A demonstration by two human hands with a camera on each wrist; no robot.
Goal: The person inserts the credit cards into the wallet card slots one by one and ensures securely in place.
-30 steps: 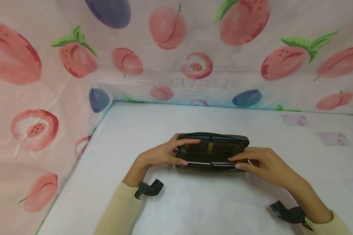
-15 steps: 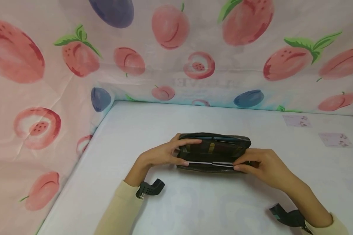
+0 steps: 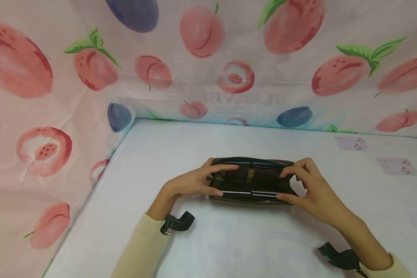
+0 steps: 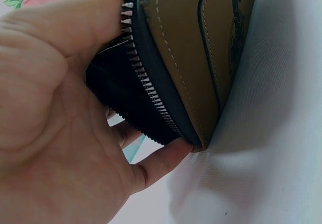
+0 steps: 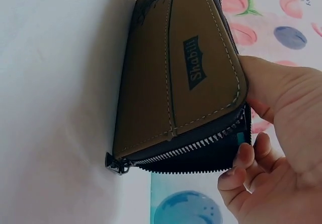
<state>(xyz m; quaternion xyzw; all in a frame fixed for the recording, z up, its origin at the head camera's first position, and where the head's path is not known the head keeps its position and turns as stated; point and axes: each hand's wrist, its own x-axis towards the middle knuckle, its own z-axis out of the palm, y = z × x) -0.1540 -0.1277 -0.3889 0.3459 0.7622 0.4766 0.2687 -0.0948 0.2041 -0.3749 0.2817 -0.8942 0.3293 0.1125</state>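
Note:
A brown zip-around wallet (image 3: 229,200) stands on the white table with its black inside gaping upward. White-edged cards (image 3: 236,192) sit in the slots along its near side, and more slots with dark bluish edges line the far side. My left hand (image 3: 187,183) grips the left end, thumb on the near rim and a finger reaching over the inside. At the right end my right hand (image 3: 316,193) holds the wallet, thumb on the near rim, fingers at the far wall. The right wrist view shows the zipper pull (image 5: 118,164) hanging at a lower corner.
Two pale pink printed cards, a farther one (image 3: 351,143) and a nearer one (image 3: 397,166), lie on the table (image 3: 180,143) to the right. Fruit-printed cloth (image 3: 201,88) rises behind and left of the table. Each wrist wears a black camera mount (image 3: 177,223).
My right fingers have come off the near-side cards and moved back to the wallet's far wall, while the thumb stays at the near rim. My left hand keeps its grip.

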